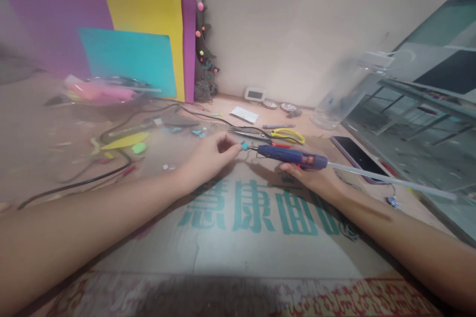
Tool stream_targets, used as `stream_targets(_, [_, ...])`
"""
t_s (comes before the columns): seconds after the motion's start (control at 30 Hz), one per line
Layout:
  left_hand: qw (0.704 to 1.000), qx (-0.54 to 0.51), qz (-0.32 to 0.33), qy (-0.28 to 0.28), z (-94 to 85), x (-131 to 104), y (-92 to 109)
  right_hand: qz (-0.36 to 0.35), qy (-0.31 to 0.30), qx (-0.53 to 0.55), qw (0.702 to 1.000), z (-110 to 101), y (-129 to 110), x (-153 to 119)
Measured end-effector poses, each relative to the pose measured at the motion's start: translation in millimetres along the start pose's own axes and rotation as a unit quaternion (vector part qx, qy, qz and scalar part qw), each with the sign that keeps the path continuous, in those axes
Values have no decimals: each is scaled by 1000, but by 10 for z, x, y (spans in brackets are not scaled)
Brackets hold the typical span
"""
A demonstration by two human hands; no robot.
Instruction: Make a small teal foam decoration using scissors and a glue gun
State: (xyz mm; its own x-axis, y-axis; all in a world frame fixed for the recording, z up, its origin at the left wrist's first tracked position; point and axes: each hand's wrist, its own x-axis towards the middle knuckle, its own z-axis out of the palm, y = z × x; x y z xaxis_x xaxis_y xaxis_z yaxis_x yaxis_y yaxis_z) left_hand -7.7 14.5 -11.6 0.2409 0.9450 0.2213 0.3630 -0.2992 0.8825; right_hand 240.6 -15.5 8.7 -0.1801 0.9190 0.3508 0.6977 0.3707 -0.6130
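Near the middle of the view, my left hand (217, 154) pinches a small teal piece (244, 145) between thumb and fingertips. My right hand (310, 174) is wrapped round a dark blue glue gun (282, 154), with a long clear glue stick (390, 178) coming out of its back end. The nozzle points left and is right at the teal piece; whether they touch I cannot tell. Both hands are above a pale sheet (230, 252) printed with large green characters.
Behind the glue gun lie yellow-handled scissors (288, 134). A phone (359, 157) and a clear plastic jug (334, 94) are at the right. Coloured sheets (130, 62) lean at the back left. A black cable (80, 182) crosses the left side among scraps.
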Motion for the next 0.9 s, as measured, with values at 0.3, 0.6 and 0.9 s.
stream_targets(0.3, [1000,-4,-2,-7,-2,-9,-15,8,5,-8,1000,3,-12,-22])
stream_targets(0.6, [1000,6,-7,-10,1,-8,-23,-19,-2,-26,999,2,-35,-16])
stream_targets(0.9, [1000,7,-9,-26,5,-16,-44,5,-7,0,1000,-1,-31,-13])
